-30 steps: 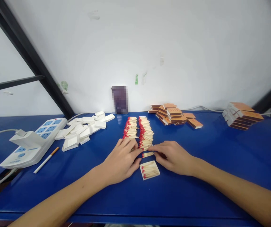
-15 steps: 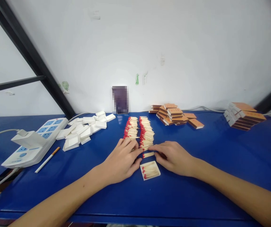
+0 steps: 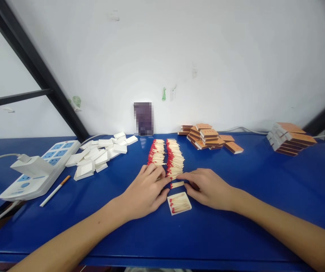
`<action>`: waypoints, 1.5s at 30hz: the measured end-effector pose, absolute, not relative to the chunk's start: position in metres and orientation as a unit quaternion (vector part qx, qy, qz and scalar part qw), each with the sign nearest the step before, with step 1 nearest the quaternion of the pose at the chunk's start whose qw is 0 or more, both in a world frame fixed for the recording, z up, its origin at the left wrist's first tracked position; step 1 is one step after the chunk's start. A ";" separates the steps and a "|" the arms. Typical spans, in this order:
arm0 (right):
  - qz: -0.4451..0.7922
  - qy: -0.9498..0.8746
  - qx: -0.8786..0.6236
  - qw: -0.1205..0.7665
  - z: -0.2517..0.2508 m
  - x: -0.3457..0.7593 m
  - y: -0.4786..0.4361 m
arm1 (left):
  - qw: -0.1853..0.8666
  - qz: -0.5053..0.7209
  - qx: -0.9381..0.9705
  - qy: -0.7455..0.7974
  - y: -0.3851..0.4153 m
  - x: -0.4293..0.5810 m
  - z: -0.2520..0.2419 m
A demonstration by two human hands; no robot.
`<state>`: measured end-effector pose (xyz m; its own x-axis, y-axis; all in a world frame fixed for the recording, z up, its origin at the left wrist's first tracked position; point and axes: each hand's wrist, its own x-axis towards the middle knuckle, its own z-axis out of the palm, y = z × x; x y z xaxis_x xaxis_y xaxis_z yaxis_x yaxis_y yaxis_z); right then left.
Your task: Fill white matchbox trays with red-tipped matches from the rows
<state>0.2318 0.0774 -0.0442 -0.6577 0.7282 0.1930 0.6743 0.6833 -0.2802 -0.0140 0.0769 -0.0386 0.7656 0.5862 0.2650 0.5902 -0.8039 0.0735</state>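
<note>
On the blue table lie two long rows of red-headed matches, a left row (image 3: 157,151) and a right row (image 3: 175,155). A small bunch of matches (image 3: 177,185) lies apart, just before the right row's near end. My left hand (image 3: 148,190) is at its head side, index finger and thumb apart, other fingers curled over the left row's near end. From the other side, my right hand (image 3: 207,188) touches the right row's near end with its index fingertip, the thumb spread beside the small bunch. Nearer me sits a white matchbox tray (image 3: 190,207) with several matches inside.
White empty trays (image 3: 94,155) are heaped at left, near a power strip (image 3: 61,160) and a cigarette (image 3: 55,191). Orange matchboxes (image 3: 209,134) form a pile at the back, with a neat stack (image 3: 291,138) at far right. A pixelated dark rectangle (image 3: 143,119) leans against the wall.
The whole view has shifted very slightly. Both hands keep their places at the matches, and nothing has visibly been picked up or let go.
</note>
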 end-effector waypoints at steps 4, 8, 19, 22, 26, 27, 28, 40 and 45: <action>0.086 -0.905 -0.393 0.141 -0.044 0.233 0.077 | 0.012 -0.143 -0.939 -0.311 0.077 -0.014 -0.040; 0.089 -0.906 -0.389 0.143 -0.044 0.232 0.078 | 0.007 -0.141 -0.940 -0.311 0.076 -0.013 -0.039; 0.082 -0.908 -0.380 0.156 -0.046 0.232 0.078 | 0.007 -0.137 -0.940 -0.313 0.076 -0.015 -0.038; 0.080 -0.906 -0.383 0.159 -0.047 0.232 0.078 | 0.009 -0.135 -0.940 -0.313 0.076 -0.015 -0.038; 0.082 -0.907 -0.383 0.153 -0.047 0.232 0.077 | 0.013 -0.139 -0.941 -0.307 0.078 -0.014 -0.039; 0.080 -0.907 -0.383 0.153 -0.046 0.232 0.077 | 0.015 -0.142 -0.941 -0.307 0.078 -0.014 -0.039; 0.079 -0.907 -0.383 0.155 -0.046 0.232 0.077 | 0.016 -0.144 -0.941 -0.307 0.077 -0.014 -0.039; 0.092 -0.910 -0.380 0.139 -0.045 0.233 0.077 | 0.033 -0.150 -0.943 -0.297 0.078 -0.015 -0.038; 0.100 -0.911 -0.379 0.128 -0.044 0.232 0.077 | 0.033 -0.149 -0.943 -0.295 0.076 -0.015 -0.038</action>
